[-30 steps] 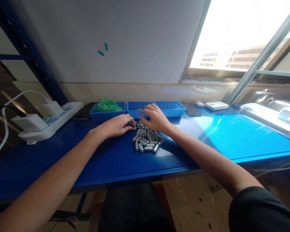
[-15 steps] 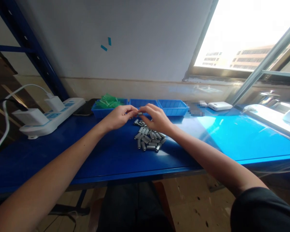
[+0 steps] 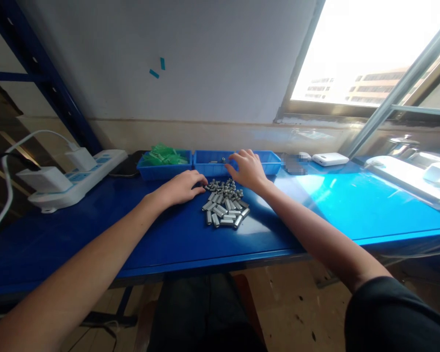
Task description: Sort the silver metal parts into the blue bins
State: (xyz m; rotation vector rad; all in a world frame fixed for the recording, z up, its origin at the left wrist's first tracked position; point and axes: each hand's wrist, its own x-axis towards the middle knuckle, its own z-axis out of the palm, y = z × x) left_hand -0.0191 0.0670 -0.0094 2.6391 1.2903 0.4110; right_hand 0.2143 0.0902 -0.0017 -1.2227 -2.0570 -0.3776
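My left hand (image 3: pixel 185 188) is low over the table at the left edge of a pile of metal pieces, thumb and fingers apart, fingertips at the small pieces. Long silver hexagonal spacers (image 3: pixel 220 210) make up the front of that pile; smaller metal pieces (image 3: pixel 223 187) lie behind them. My right hand (image 3: pixel 248 167) is open at the front wall of the blue bin (image 3: pixel 209 168), its fingers reaching over it. Just left of those fingers, a small metal piece (image 3: pixel 223 160) is inside the bin. Part of the bin is hidden by this hand.
Green plastic bags (image 3: pixel 165 155) fill the left blue bin (image 3: pixel 157 172). A white power strip (image 3: pixel 55 195) with plugged-in adapters and a dark phone (image 3: pixel 126 165) are on the left. Farther right lies a white box-shaped device (image 3: pixel 330 159). The table's front edge (image 3: pixel 205 264) runs before me.
My hands were together above the pile, holding a small metal piece. They have separated: the left came down to the pile, the right moved right to the bin and opened.
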